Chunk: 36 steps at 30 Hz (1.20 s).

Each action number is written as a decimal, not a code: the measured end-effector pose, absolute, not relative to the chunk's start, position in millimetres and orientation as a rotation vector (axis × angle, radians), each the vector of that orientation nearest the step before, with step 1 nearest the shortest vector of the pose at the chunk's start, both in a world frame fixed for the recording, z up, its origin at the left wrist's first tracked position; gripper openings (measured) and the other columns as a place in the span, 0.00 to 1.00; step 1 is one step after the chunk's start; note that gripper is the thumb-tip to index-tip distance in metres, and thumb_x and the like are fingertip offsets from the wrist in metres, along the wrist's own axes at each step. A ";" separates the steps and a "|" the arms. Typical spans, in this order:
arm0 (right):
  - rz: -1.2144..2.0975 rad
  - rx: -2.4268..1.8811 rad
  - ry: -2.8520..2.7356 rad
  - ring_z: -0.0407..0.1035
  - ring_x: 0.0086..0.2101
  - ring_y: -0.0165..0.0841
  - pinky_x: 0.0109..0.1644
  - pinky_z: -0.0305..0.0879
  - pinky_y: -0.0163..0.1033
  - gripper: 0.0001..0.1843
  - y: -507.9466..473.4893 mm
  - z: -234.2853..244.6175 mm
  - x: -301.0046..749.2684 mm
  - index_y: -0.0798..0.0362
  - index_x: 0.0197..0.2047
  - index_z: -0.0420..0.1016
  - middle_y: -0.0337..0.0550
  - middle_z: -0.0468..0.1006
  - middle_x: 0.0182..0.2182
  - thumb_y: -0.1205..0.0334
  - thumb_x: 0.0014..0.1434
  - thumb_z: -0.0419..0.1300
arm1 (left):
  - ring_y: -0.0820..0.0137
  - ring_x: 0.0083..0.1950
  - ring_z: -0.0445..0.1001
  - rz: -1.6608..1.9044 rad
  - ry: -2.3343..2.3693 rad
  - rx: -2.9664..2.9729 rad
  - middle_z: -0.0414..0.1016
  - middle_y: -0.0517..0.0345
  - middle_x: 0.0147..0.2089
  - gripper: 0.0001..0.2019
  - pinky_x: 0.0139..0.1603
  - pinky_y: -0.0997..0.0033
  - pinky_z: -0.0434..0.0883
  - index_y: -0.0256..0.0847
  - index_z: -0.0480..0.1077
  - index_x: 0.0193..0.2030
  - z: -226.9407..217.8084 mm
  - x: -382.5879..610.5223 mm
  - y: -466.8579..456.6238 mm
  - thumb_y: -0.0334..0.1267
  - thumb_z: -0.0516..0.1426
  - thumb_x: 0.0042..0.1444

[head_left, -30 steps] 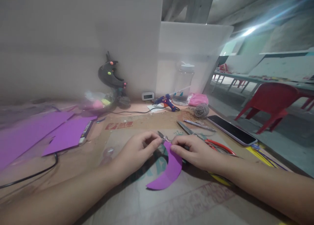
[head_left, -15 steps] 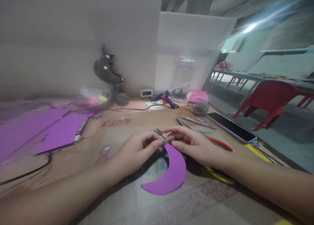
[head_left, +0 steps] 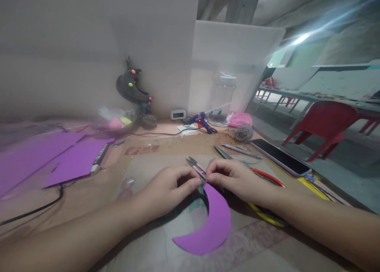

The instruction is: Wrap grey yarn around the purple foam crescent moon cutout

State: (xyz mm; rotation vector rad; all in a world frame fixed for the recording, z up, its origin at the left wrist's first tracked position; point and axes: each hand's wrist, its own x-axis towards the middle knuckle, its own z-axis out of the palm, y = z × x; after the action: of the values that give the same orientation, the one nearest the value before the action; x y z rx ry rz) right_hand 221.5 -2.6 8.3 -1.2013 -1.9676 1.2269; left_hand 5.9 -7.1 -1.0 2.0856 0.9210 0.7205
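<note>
A purple paper crescent (head_left: pixel 218 220) hangs in front of me, its upper tip between my two hands and its lower tip pointing left. My left hand (head_left: pixel 173 187) is closed in a pinch, thumb and fingertips at the left of that upper tip. From the other side my right hand (head_left: pixel 231 179) pinches the same tip, fingers curled. The fingertips hide the tip itself, and whether a small bit is held there cannot be made out. Thread snips (head_left: pixel 196 167) with a pink handle lie just behind the fingertips, blades pointing away, partly covered.
Purple sheets (head_left: pixel 71 159) lie left. Behind stand a dark crescent ornament (head_left: pixel 132 88), a small clock (head_left: pixel 178 114), a glue gun (head_left: pixel 202 121) and a jar (head_left: pixel 222 97). Rightward are grey yarn (head_left: pixel 243 133), a pen (head_left: pixel 240 149), orange-handled scissors (head_left: pixel 268 177) and a phone (head_left: pixel 280 157).
The crescent has come lower and slightly right. My right hand's fingers have curled in and lowered, uncovering more of the snips. The view has shifted a little.
</note>
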 end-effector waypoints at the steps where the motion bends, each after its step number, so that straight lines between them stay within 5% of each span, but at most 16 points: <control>1: 1.200 -1.209 -1.996 0.60 0.28 0.28 0.32 0.56 0.34 0.12 -3.5 9.2 221.4 0.54 0.31 0.69 0.36 0.68 0.25 0.54 0.58 0.59 | 0.71 0.36 0.72 0.719 0.918 2.093 0.77 0.59 0.35 0.12 0.39 0.73 0.67 0.40 0.73 0.36 -1.5 6.0 -6.7 0.42 0.53 0.64; 11: 1.030 -1.164 -2.197 0.61 0.28 0.27 0.32 0.57 0.33 0.14 -3.7 8.1 222.5 0.54 0.29 0.69 0.37 0.69 0.25 0.56 0.63 0.55 | 0.72 0.36 0.72 0.677 0.893 2.132 0.77 0.60 0.35 0.11 0.39 0.73 0.66 0.40 0.73 0.36 -5.6 5.7 -8.2 0.42 0.53 0.64; 17: 1.112 -1.064 -1.873 0.60 0.26 0.26 0.29 0.58 0.33 0.16 -4.2 3.9 223.1 0.53 0.47 0.65 0.36 0.68 0.30 0.49 0.65 0.53 | 0.69 0.37 0.73 0.804 0.984 1.904 0.77 0.58 0.35 0.14 0.38 0.72 0.67 0.40 0.72 0.35 -2.0 6.1 -5.5 0.46 0.53 0.64; 22: 0.974 -1.123 -1.985 0.58 0.24 0.27 0.28 0.55 0.33 0.18 -5.6 7.8 224.1 0.53 0.32 0.67 0.35 0.65 0.24 0.47 0.64 0.53 | 0.69 0.35 0.72 0.967 1.137 1.877 0.77 0.58 0.35 0.13 0.37 0.71 0.66 0.40 0.72 0.34 -0.1 4.0 -2.3 0.46 0.54 0.62; 28: 0.862 -1.162 -2.209 0.61 0.27 0.28 0.31 0.55 0.34 0.17 -6.2 9.8 223.5 0.54 0.28 0.69 0.37 0.67 0.24 0.52 0.64 0.54 | 0.69 0.37 0.72 0.943 1.073 1.923 0.75 0.58 0.34 0.13 0.41 0.70 0.68 0.39 0.71 0.34 -1.8 3.1 -2.8 0.46 0.54 0.63; 34: 0.795 -1.143 -2.252 0.59 0.27 0.28 0.31 0.54 0.35 0.18 -5.0 10.1 223.1 0.53 0.28 0.66 0.36 0.65 0.24 0.52 0.65 0.52 | 0.69 0.43 0.73 0.976 1.010 1.983 0.75 0.54 0.46 0.21 0.46 0.68 0.70 0.42 0.64 0.63 -5.6 2.2 -2.7 0.41 0.54 0.63; 36: 0.798 -1.148 -2.267 0.59 0.27 0.28 0.31 0.54 0.35 0.17 -5.8 11.5 222.4 0.53 0.28 0.65 0.36 0.64 0.24 0.52 0.65 0.51 | 0.69 0.44 0.73 0.952 0.990 2.064 0.74 0.55 0.47 0.23 0.47 0.68 0.70 0.45 0.62 0.65 -4.7 2.1 -4.5 0.38 0.53 0.64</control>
State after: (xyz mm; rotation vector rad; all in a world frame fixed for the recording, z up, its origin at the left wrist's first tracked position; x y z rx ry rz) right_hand 222.4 -5.8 11.5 -1.1481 -2.2666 0.7984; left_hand 2.1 -4.5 -4.7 2.0638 0.9898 0.9521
